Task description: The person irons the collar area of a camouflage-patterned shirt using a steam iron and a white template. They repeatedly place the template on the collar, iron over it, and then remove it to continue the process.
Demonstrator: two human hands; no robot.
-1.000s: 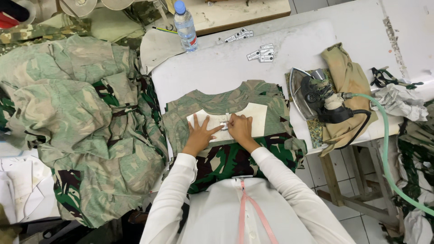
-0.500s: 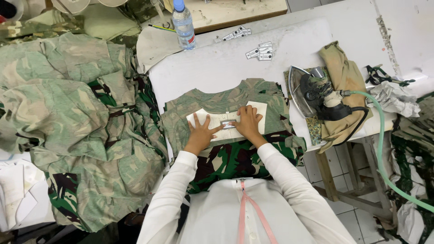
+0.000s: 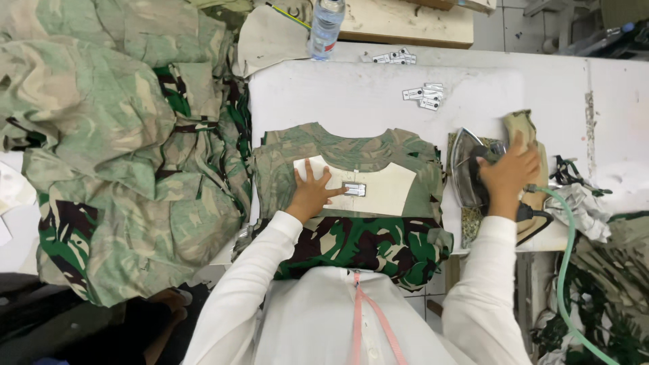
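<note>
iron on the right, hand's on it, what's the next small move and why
Probably lift the iron and bring it over to the small label. The right hand grips its handle while it sits off the garment, and the left hand lies flat on the cream facing, fingers beside that label.

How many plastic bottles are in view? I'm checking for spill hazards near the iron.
1: a clear water bottle stands at the table's far edge, well apart from the iron. Others may be hidden.

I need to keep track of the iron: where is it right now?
In the head view the iron sits at the table's right side, just right of the camouflage garment, with the right hand on its handle.
</note>
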